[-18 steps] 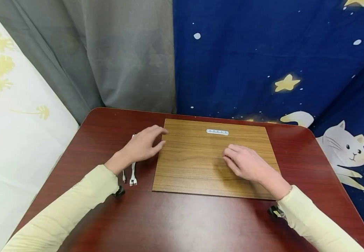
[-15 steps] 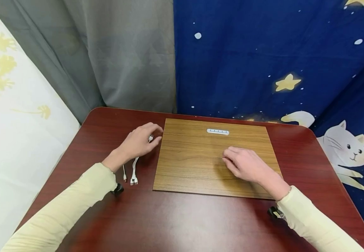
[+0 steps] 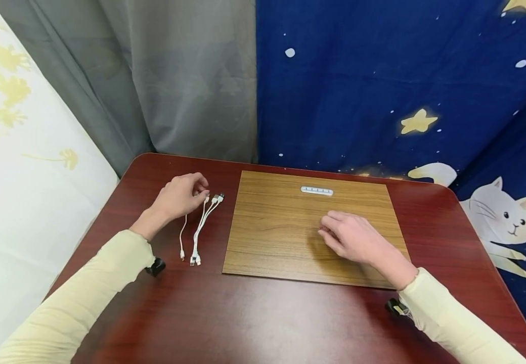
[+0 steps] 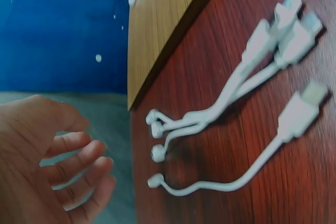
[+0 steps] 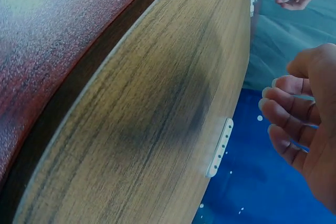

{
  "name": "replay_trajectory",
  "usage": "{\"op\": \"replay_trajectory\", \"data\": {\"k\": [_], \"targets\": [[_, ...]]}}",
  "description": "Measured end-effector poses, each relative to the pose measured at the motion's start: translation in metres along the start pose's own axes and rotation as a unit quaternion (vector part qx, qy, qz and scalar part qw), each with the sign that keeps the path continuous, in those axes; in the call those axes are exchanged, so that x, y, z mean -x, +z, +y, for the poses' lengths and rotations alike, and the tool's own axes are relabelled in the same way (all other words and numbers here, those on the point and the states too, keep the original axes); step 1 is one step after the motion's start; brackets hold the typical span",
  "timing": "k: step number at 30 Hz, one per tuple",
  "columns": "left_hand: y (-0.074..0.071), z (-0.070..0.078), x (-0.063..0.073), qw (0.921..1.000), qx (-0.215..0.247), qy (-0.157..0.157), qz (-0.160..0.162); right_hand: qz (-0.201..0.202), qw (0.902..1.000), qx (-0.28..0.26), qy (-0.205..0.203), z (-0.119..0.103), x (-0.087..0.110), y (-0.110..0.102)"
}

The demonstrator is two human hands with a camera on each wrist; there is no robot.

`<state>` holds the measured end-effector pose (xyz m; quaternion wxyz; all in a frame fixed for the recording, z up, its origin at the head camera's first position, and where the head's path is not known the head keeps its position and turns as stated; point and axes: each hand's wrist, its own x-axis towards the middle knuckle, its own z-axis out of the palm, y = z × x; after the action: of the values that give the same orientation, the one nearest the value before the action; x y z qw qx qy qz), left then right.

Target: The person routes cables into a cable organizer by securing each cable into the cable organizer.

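My left hand (image 3: 176, 196) hovers over the left part of the table, beside the far ends of some white USB cables. Its fingers are loosely bent and hold nothing in the left wrist view. Several cables (image 3: 201, 227) lie close together, with their plugs at both ends. A single thin cable (image 4: 247, 179) lies apart from them, partly behind the hand in the head view. Over the wood-grain board (image 3: 272, 242) hangs my right hand (image 3: 351, 236), its fingers loosely curled around nothing. A small white slotted strip (image 3: 316, 191) lies near the board's far edge.
The board lies flat on a dark red table (image 3: 263, 318) with rounded far corners. Behind the table hang a grey curtain (image 3: 194, 91) and a blue star-patterned curtain (image 3: 336, 91). A white patterned cloth (image 3: 26, 167) hangs on the left.
My left hand has moved left, away from the board's edge, uncovering more of the cables and their plugs. The right hand stays nearly in place. The cables appear to lie where they were.
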<state>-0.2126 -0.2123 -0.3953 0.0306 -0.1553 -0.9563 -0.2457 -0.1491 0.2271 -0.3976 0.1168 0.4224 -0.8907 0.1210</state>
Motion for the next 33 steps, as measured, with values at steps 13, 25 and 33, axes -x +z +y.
{"op": "replay_trajectory", "data": {"k": [13, 25, 33], "targets": [[-0.004, -0.026, -0.004, 0.9919, -0.007, -0.121, -0.040, -0.004, 0.9999, 0.008, -0.008, -0.002, -0.005, -0.003], [0.007, -0.028, -0.013, 0.9785, -0.019, -0.189, -0.081, -0.011, 0.9999, 0.008, -0.010, -0.002, -0.005, 0.000], [0.014, -0.027, -0.015, 0.9784, -0.030, -0.189, -0.078, -0.007, 0.9999, 0.009, -0.012, -0.002, -0.005, 0.000]]}}
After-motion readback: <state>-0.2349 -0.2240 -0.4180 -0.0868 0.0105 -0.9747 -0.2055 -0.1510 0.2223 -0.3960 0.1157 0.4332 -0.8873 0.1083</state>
